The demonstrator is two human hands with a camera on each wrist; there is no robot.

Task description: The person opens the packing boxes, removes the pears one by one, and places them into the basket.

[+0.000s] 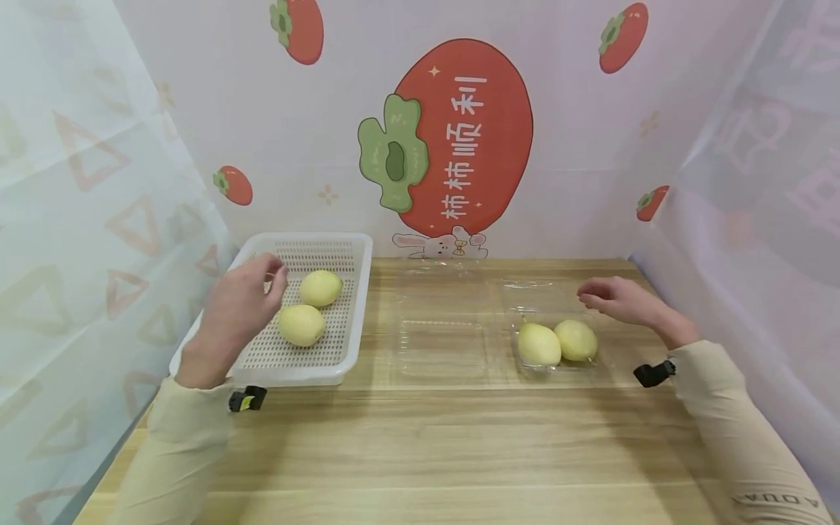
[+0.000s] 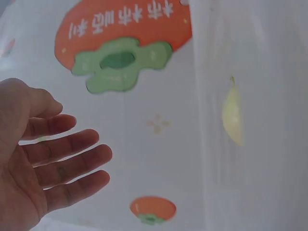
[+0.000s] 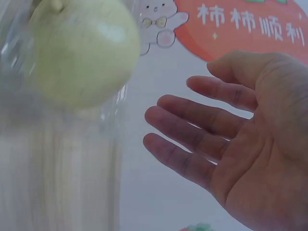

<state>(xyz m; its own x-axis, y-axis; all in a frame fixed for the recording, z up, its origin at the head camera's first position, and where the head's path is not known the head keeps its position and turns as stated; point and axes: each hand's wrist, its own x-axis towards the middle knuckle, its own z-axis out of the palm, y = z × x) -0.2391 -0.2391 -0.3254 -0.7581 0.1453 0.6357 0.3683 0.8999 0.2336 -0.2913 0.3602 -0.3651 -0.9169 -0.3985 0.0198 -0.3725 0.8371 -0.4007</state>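
I hold nothing with my left hand [image 1: 239,305] or right hand [image 1: 623,300], fingers relaxed; a bump could tip the clamshell [image 1: 538,297] of pears [image 1: 539,345].

Head cam's bright, soft shadows on the worktop [image 1: 420,445]; wrist cams are dimmer, kinda hazy, both hands [image 2: 38,152] [image 3: 255,154] in shade.

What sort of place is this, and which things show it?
Probably a makeshift work booth: printed sheets hang on three sides of a wood-grain table bearing a white basket of pears.
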